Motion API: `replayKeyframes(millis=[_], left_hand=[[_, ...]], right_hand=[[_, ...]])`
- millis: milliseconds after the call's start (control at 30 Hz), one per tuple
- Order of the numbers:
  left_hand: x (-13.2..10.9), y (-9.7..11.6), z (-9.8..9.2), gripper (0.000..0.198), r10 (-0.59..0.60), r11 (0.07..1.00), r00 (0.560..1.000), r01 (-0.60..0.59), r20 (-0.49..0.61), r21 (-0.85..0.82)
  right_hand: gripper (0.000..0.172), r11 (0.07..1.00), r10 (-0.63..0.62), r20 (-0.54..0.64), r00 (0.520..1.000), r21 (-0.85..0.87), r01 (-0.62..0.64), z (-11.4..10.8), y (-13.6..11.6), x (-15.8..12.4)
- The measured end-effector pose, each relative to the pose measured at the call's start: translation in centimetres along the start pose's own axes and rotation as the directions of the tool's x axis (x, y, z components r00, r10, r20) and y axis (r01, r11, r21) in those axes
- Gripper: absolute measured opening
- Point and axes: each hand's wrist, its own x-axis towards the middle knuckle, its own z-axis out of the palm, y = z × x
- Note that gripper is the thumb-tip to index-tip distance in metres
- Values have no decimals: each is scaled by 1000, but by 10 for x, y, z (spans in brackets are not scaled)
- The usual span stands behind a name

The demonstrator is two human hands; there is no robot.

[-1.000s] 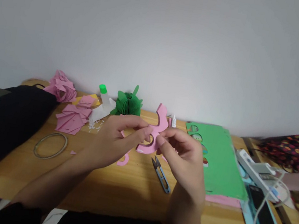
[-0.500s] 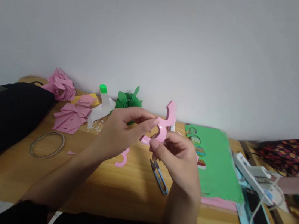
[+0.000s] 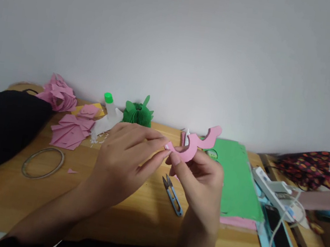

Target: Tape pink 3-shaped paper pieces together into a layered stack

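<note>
A wavy pink paper piece (image 3: 191, 152) is held up over the table, between my two hands. My right hand (image 3: 198, 179) grips it near its middle curve, thumb in front and fingers behind. At its left end, where a small white patch (image 3: 167, 146) shows, the thumb and fingertips of my left hand (image 3: 126, 161) close in a pinch. Below my hands, thread snips (image 3: 173, 196) with blue handles lie on the wooden table (image 3: 136, 227), blades pointing away from me.
Pink folded paper (image 3: 71, 130), white scraps (image 3: 99, 140), a green-capped glue stick (image 3: 110, 106) and a green paper craft (image 3: 138, 113) stand at the back left. A ring (image 3: 42, 163) lies nearer. On the right are green sheets (image 3: 242, 181), a power strip (image 3: 272, 195) and a phone (image 3: 283, 238).
The pink piece has turned from steep to more level, its free end swinging right. My left fingertips have moved to its left end. The other pink cut-out on the table is now hidden.
</note>
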Motion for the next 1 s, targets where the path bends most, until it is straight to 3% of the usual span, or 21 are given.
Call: replayKeyframes(millis=[267, 533, 733, 1000], left_hand=[[-1, -1, -5, 11, 31, 999, 998, -31, 57, -7], [-1, 1, -7, 10, 5, 999, 999, -3, 50, -38], [1, 0, -8, 11, 75, 997, 995, -72, 71, -40], [0, 1, -8, 9, 55, 998, 996, -54, 68, -25]], right_hand=[[14, 984, -101, -64, 993, -153, 90, -2, -6, -6], [17, 983, -119, -68, 991, -148, 108, -2, -6, -8], [22, 980, -125, -91, 988, -165, 109, -3, -7, -9], [23, 981, -110, -96, 989, -168, 93, -4, -4, -12]])
